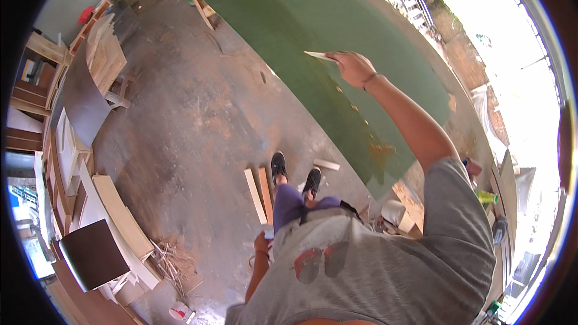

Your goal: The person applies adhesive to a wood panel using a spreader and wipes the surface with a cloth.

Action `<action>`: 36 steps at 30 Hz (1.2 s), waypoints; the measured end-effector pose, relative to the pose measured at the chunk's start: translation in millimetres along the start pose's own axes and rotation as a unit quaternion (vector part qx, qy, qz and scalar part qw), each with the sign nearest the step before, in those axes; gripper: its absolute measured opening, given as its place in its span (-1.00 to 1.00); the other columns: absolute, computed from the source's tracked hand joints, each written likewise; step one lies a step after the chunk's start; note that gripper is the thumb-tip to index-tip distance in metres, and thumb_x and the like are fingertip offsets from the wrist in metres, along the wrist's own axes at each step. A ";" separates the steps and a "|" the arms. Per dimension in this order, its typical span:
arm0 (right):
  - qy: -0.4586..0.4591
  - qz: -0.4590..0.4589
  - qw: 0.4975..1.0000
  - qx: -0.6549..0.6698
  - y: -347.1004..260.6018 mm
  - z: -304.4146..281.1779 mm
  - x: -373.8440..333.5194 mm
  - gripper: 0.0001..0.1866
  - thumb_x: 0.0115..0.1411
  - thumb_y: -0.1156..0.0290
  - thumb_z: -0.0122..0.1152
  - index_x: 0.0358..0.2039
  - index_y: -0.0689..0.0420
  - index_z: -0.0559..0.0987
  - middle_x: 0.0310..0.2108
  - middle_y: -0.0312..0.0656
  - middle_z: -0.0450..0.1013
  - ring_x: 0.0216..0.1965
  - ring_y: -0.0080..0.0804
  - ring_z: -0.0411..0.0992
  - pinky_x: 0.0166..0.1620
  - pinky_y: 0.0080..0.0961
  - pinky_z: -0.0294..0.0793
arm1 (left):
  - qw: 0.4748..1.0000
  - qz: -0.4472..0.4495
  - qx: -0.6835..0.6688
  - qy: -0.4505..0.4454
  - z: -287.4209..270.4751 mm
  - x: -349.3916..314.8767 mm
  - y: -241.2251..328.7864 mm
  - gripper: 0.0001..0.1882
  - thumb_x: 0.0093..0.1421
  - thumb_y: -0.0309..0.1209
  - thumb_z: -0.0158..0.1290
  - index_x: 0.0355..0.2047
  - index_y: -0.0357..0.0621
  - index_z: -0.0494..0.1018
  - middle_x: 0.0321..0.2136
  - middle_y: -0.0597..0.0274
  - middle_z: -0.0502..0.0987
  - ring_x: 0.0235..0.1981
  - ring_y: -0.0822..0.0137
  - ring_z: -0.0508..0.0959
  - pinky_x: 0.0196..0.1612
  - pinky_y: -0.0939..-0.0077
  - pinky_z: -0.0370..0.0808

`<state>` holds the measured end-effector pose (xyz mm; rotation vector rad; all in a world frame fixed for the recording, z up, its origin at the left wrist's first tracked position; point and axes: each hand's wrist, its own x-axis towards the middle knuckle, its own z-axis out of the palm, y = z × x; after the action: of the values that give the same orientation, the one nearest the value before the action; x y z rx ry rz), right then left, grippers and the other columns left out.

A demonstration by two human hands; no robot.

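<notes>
A large green panel (283, 30) lies at an angle in front of me. My right hand (355, 69) reaches out over it, fingers closed on a thin pale flat piece (319, 55) whose tip points left. A line of yellowish-brown blobs (354, 108) runs along the panel below that hand, and a wider brownish smear (380, 151) marks its near end. Down beside my thigh, my left hand (262, 244) is closed around a small pale-blue thing (269, 235), mostly hidden, whose kind I cannot make out.
Two wooden strips (255, 197) and a short block (326, 164) lie on the floor by my feet. A white bucket (393, 212) stands near the panel's near end. Boards and cabinet parts (123, 215) line the left side, with a heap of thin offcuts (174, 265) beside them.
</notes>
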<state>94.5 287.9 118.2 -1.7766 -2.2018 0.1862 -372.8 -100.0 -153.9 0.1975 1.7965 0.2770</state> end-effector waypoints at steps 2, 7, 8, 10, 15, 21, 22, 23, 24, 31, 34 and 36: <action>-0.051 0.022 0.998 -0.005 -4.4 13.0 57.5 -0.56 0.04 0.56 -0.15 -0.06 -0.07 0.44 -0.18 -0.15 0.44 -0.14 -0.14 0.39 -0.10 -0.28 0.39 | 0.997 -0.016 -0.078 0.015 -11.0 4.0 -29.4 -0.59 0.18 -0.06 -0.19 -0.13 -0.07 0.32 -0.57 0.20 0.48 -0.46 0.30 0.52 -0.40 0.22 0.36; -0.144 0.066 0.985 -0.061 -10.1 46.9 135.5 -0.50 0.01 0.57 -0.14 -0.01 -0.15 0.41 -0.16 -0.13 0.43 -0.13 -0.12 0.39 -0.11 -0.25 0.39 | 0.989 -0.078 -0.121 0.042 -21.3 -33.8 -63.1 -0.53 0.16 -0.03 -0.18 -0.08 -0.10 0.32 -0.53 0.18 0.49 -0.50 0.26 0.46 -0.44 0.26 0.33; -0.166 0.054 0.981 -0.082 -8.8 50.5 143.0 -0.48 0.01 0.57 -0.13 -0.01 -0.16 0.40 -0.16 -0.13 0.44 -0.14 -0.11 0.39 -0.13 -0.26 0.40 | 0.989 -0.079 -0.119 0.039 -20.8 -32.9 -64.5 -0.54 0.17 -0.05 -0.18 -0.09 -0.11 0.32 -0.51 0.17 0.49 -0.48 0.25 0.46 -0.42 0.26 0.33; -0.214 0.043 0.968 -0.123 2.1 56.3 147.7 -0.46 -0.01 0.57 -0.13 0.01 -0.18 0.39 -0.17 -0.13 0.44 -0.14 -0.10 0.40 -0.15 -0.26 0.41 | 0.994 -0.061 -0.084 0.038 -24.2 -23.8 -67.5 -0.56 0.18 -0.08 -0.20 -0.09 -0.13 0.33 -0.47 0.14 0.50 -0.44 0.24 0.47 -0.38 0.27 0.35; -0.279 -0.002 0.954 -0.107 -0.4 53.0 87.2 -0.44 -0.09 0.57 -0.05 -0.02 -0.21 0.42 -0.17 -0.16 0.44 -0.14 -0.16 0.40 -0.16 -0.29 0.42 | 0.904 0.239 0.350 0.061 -44.0 9.4 -129.8 -0.60 0.21 -0.16 -0.22 -0.11 -0.17 0.36 -0.38 0.05 0.51 -0.34 0.21 0.49 -0.28 0.28 0.38; -0.276 -0.030 0.958 -0.077 19.3 6.4 -72.4 -0.48 -0.13 0.62 -0.05 -0.13 -0.14 0.49 -0.17 -0.20 0.44 -0.12 -0.17 0.38 -0.12 -0.27 0.38 | 0.972 0.139 0.191 -0.014 -5.0 40.4 -21.9 -0.61 0.17 -0.11 -0.16 -0.13 -0.07 0.40 -0.50 0.20 0.47 -0.44 0.31 0.43 -0.35 0.32 0.37; -0.276 -0.029 0.958 -0.068 20.9 1.9 -99.2 -0.48 -0.14 0.62 -0.04 -0.12 -0.14 0.49 -0.15 -0.23 0.43 -0.09 -0.20 0.36 -0.09 -0.29 0.37 | 0.988 0.083 0.132 -0.025 3.5 32.6 4.5 -0.60 0.15 -0.08 -0.13 -0.13 -0.03 0.40 -0.55 0.24 0.44 -0.48 0.33 0.40 -0.39 0.32 0.36; -0.277 -0.034 0.959 -0.059 19.9 -2.2 -121.8 -0.47 -0.16 0.62 -0.02 -0.12 -0.14 0.49 -0.14 -0.26 0.42 -0.06 -0.23 0.35 -0.07 -0.31 0.35 | 0.999 -0.038 -0.022 -0.005 6.5 45.7 17.1 -0.59 0.12 -0.03 -0.11 -0.13 0.03 0.41 -0.59 0.28 0.41 -0.50 0.36 0.38 -0.40 0.36 0.33; -0.279 -0.031 0.958 -0.053 20.3 -6.9 -151.4 -0.46 -0.17 0.62 -0.01 -0.12 -0.13 0.49 -0.12 -0.28 0.42 -0.03 -0.26 0.33 -0.05 -0.32 0.33 | 1.000 0.011 -0.005 -0.010 18.3 29.5 43.2 -0.58 0.13 -0.04 -0.12 -0.11 0.01 0.38 -0.58 0.27 0.42 -0.48 0.36 0.40 -0.40 0.35 0.33; -0.243 0.010 0.969 -0.048 -6.3 -32.1 -278.4 -0.51 -0.15 0.56 0.00 -0.14 -0.09 0.50 -0.12 -0.32 0.43 0.01 -0.38 0.30 -0.01 -0.34 0.26 | 0.996 0.044 0.061 -0.056 39.3 18.3 79.1 -0.57 0.14 -0.01 -0.14 -0.12 0.00 0.38 -0.60 0.35 0.40 -0.44 0.44 0.41 -0.33 0.35 0.30; -0.290 0.083 0.952 -0.047 -13.2 -44.5 -314.3 -0.50 -0.13 0.56 -0.02 -0.11 -0.08 0.48 -0.12 -0.26 0.43 -0.06 -0.26 0.37 -0.09 -0.31 0.36 | 0.978 0.118 0.152 -0.075 29.4 45.4 49.3 -0.58 0.14 -0.01 -0.13 -0.16 -0.01 0.41 -0.59 0.33 0.41 -0.44 0.42 0.42 -0.34 0.35 0.30; -0.294 0.136 0.945 -0.052 -21.3 -41.8 -326.4 -0.47 -0.12 0.55 -0.03 -0.04 -0.07 0.42 -0.13 -0.15 0.42 -0.13 -0.19 0.41 -0.17 -0.28 0.41 | 0.908 0.286 0.291 -0.097 6.3 82.1 9.2 -0.57 0.15 0.00 -0.14 -0.18 -0.03 0.41 -0.55 0.28 0.45 -0.43 0.39 0.44 -0.33 0.35 0.32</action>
<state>148.6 -37.4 113.6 -2.3159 -2.3507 0.7652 -386.5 -67.7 -229.0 1.1481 1.5436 0.1138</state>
